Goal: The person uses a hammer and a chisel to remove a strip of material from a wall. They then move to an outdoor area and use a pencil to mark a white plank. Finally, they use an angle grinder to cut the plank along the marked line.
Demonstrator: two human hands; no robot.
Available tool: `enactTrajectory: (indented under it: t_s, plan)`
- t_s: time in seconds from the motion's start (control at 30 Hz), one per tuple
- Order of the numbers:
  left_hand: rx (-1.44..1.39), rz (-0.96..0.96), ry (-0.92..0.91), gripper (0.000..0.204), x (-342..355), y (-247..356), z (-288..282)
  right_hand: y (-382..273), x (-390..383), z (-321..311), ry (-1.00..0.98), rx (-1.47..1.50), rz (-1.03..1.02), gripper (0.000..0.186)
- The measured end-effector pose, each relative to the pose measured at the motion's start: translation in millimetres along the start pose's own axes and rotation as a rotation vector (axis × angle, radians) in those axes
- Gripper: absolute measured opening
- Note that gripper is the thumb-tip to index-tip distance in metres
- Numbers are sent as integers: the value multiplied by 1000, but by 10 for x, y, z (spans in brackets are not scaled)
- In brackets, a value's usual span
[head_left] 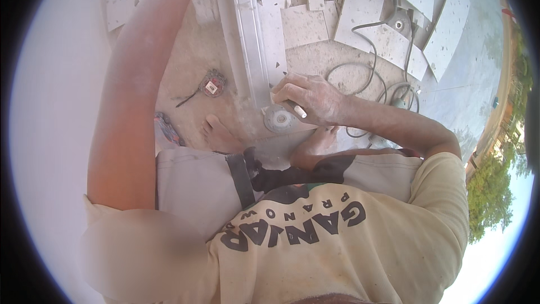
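A: What is shown nearest, at the lower edge of the frame?

B: A beige shirt (360, 264) with dark printing is shown. Above it, grey trousers (188, 174) and bare feet (224, 137) are seen.

A: In what state are the fingers?

B: Just right of the frame's centre, the right hand (318, 100) is closed, its fingers curled about a short white-ended stick (300, 112). The left arm (135, 90) is extended past the upper edge; the left hand is cut off by the frame, so its opening and grip cannot be told.

A: What is positioned about the right hand?

B: A round grey disc (279, 119) is placed just below and left of it; contact cannot be confirmed. A long metal rail (247, 28) is run from the upper edge to beside the hand.

A: And farther out?

B: Left of the rail, a round red-and-black object (212, 83) is laid on the floor (188, 65). At upper right, a power tool (399, 24) and looped cable (376, 50) are surrounded by white tile pieces (360, 8). Trees (488, 194) are visible at the right edge.
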State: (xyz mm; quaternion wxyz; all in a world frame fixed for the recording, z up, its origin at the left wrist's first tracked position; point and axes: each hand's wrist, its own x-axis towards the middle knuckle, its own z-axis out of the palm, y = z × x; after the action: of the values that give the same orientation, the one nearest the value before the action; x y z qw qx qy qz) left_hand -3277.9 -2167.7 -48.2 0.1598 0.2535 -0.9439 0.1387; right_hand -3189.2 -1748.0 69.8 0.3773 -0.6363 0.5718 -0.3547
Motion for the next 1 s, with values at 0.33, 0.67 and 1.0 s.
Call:
enactTrajectory:
  t_s: [0.33,0.67,1.0]
  plan:
    - [14,17,22,20,38,15,-34,-58,89,-60,90,203,341,10]
    - [235,180,272,23,-36,-118,158,37,233,-122,46,200,514,15]
    - [43,27,-100,22,60,94,-366,-11,376,-326,1,117,566,16]
